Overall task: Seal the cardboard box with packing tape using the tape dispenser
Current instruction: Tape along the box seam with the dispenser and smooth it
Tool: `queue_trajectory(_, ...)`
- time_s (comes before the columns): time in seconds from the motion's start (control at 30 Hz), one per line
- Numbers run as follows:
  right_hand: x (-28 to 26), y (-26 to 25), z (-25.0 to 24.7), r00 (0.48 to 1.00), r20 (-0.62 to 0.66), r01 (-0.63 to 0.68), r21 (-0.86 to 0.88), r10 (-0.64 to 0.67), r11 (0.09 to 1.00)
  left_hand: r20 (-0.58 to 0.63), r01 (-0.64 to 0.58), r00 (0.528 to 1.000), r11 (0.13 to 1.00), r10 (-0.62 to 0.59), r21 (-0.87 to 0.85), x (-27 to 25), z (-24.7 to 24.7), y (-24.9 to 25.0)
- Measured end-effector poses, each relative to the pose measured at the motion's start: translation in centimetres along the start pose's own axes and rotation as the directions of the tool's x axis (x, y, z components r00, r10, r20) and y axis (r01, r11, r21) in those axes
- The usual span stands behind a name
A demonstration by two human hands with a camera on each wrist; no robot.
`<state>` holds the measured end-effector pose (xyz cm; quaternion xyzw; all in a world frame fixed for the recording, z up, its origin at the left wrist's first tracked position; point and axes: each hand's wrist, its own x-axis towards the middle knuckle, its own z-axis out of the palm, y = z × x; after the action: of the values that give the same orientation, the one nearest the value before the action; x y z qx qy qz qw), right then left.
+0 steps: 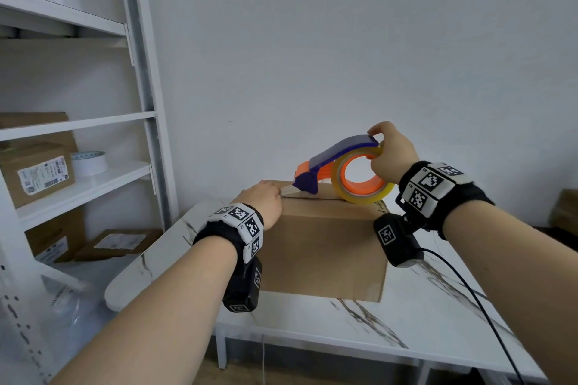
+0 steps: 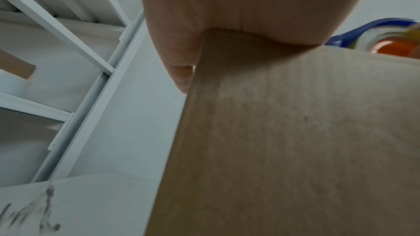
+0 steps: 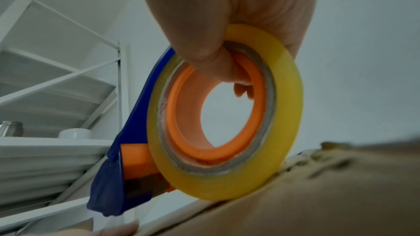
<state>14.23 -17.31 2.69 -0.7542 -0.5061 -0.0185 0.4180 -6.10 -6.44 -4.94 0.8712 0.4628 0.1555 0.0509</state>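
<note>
right hand [image 1: 391, 153] grips tape dispenser [image 1: 341, 167] on cardboard box [image 1: 325, 247]; left hand [image 1: 262, 203] presses box top, fingers' curl hidden.

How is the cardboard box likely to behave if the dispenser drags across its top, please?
The box looks light for its size, so it may slide on the smooth table. The left hand presses its top left edge, which probably steadies it. Its flat sides make tipping unlikely under the dispenser that the right hand grips.
</note>
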Motion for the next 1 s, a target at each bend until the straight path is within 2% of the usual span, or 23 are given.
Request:
queue_trajectory(0.17,-0.4,0.9,-0.5,0.999,-0.041,0.003,0.015,-0.003,1.0,0.006,-0.003,1.0,1.0,0.003,0.012,-0.3,-0.3,0.1)
queue_trajectory(0.3,-0.7,3.0,-3.6,0.991,-0.128,-0.027,0.018,0.029,0.999,0.015,0.016,1.0,1.0,-0.016,-0.008,-0.4,-0.4,0.1)
queue_trajectory(0.47,-2.3,5.1,-4.2,0.994,-0.11,-0.012,-0.014,0.011,1.0,0.042,0.059,0.997,0.998,-0.057,-0.033,-0.6,-0.6,0.6)
queue_trajectory(0.73,-2.2,5.6,-3.7,0.991,-0.134,-0.006,0.001,0.006,1.0,0.044,0.084,0.996,0.996,-0.082,-0.029,-1.0,-0.9,0.8)
queue_trajectory(0.87,-2.1,5.4,-3.6,0.991,-0.129,0.024,-0.036,-0.029,0.999,0.065,0.048,0.996,0.996,-0.054,0.081,-1.8,-1.4,1.1)
queue_trajectory(1.0,-1.9,5.3,-3.4,0.991,-0.126,0.039,-0.074,-0.048,0.997,0.094,-0.055,0.995,0.987,0.041,0.154,-3.3,-1.8,2.9)
